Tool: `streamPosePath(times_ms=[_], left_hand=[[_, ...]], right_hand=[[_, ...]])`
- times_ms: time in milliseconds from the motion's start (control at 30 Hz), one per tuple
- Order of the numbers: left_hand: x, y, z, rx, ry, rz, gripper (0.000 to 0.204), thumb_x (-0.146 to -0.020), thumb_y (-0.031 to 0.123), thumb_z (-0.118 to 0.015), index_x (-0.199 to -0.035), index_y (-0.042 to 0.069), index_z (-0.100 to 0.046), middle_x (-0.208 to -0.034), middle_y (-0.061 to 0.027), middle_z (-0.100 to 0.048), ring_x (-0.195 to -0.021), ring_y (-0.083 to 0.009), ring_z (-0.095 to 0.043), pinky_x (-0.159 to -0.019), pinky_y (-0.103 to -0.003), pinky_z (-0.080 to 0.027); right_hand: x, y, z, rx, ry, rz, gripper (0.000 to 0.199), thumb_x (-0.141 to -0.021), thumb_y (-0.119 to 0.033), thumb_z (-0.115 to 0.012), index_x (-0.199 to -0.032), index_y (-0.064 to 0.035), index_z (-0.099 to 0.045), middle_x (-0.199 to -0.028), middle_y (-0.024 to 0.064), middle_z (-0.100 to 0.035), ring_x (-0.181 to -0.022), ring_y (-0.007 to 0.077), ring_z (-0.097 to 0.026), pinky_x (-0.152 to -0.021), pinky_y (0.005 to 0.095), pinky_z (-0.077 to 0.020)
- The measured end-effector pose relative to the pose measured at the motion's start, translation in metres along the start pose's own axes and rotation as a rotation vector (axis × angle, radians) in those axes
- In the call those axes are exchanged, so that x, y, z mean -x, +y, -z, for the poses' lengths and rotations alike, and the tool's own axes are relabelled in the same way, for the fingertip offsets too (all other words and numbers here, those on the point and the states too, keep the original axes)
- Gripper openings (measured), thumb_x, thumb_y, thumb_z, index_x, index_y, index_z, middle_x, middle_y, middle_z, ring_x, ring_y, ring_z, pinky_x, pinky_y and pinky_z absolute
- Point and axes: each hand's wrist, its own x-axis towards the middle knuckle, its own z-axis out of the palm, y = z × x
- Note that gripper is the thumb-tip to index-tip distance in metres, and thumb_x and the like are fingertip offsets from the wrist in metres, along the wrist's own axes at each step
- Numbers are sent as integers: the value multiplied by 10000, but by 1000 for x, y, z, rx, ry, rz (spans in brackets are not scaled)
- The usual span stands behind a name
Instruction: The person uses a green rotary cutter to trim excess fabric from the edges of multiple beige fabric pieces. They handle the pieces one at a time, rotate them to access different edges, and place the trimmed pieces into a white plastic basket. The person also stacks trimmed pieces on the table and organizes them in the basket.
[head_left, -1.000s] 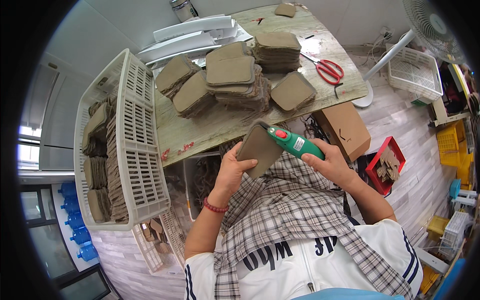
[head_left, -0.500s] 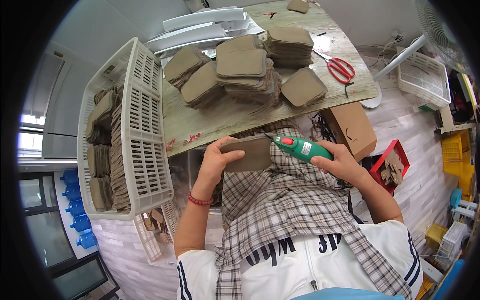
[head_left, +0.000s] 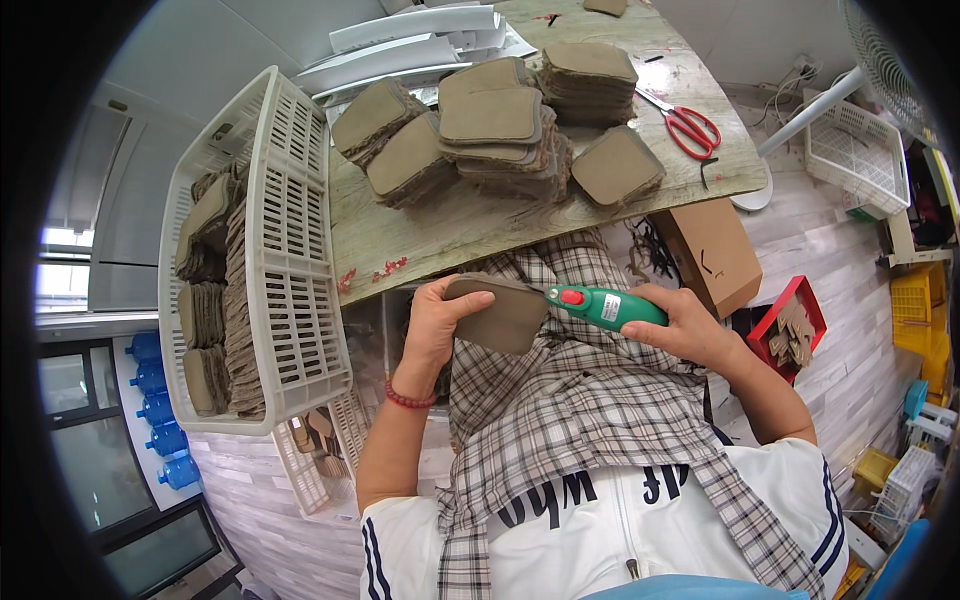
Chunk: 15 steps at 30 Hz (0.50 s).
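Observation:
My left hand [head_left: 436,325] is closed on a flat olive-brown fabric pad [head_left: 503,322] with rounded corners, the thumb lying on top near its left edge. In my right hand [head_left: 688,325] is a green handheld electric cutter [head_left: 608,307] with a red button. Its tip points left and meets the pad's right edge; whether it touches cannot be made out. Both hands are over my lap, just in front of the table. Stacks of similar pads [head_left: 490,117] stand on the table, and a smaller pile [head_left: 619,166] sits closer to its right edge.
A white plastic crate [head_left: 292,260] filled with pads stands left of the table [head_left: 430,246]. Red-handled scissors [head_left: 692,132] lie at the table's right. Beyond my right arm are a cardboard box [head_left: 715,260], a red tray [head_left: 800,290] of scraps and a fan [head_left: 885,70].
The pad has turned in my left hand, its right end now tilting lower. The cutter has swung slightly to a more level position, its tip staying by the pad's edge.

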Motion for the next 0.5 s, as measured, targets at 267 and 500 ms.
streamPosePath(times_ms=[267,500], left_hand=[[-2,-2,-11,-96,-74,99,173,-776,13,-744,-940,-25,-702,-839,-74,-715,-722,-119,-668,-687,-249,-543],[-3,-3,-21,-160,-153,132,171,-760,8,-750,-925,-23,-716,-822,-66,-709,-713,-111,-652,-677,-243,-532]], right_hand=[[-3,0,-5,16,-23,4,478,-840,-353,-723,-1143,2,-618,-832,161,-674,-759,247,-676,-696,343,-523],[-9,-7,-9,13,-3,46,490,-835,-378,-722,-1145,-10,-627,-810,174,-676,-743,281,-686,-678,348,-530]])
